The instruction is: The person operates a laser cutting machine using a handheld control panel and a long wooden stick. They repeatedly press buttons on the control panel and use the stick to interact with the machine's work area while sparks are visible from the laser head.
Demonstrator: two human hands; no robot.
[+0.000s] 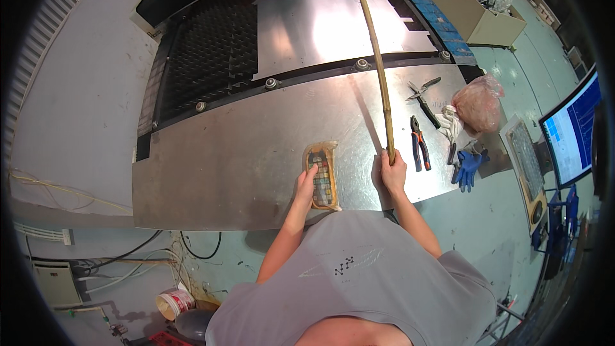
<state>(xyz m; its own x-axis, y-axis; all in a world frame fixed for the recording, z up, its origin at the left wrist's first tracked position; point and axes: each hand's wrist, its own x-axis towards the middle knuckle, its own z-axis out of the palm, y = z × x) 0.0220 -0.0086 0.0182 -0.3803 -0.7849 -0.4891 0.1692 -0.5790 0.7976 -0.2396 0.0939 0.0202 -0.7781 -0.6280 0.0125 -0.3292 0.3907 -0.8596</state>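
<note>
My left hand (307,184) is closed around the side of a handheld remote controller (323,176), its thumb over the keys. The controller has rows of small keys and a yellowed clear wrapping, and it is at the near edge of a metal sheet. My right hand (393,172) grips the lower end of a long bamboo stick (378,57). The stick slants away over the machine bed, and its far tip is above a shiny metal sheet (314,25).
Right of the stick lie pliers with dark and orange handles (419,144), a second pair of pliers (423,97), a white glove (450,123), a blue glove (470,170) and a pinkish plastic bag (478,102). A monitor (570,129) and keyboard (524,157) stand farther right. Ball rollers (271,83) line the bed.
</note>
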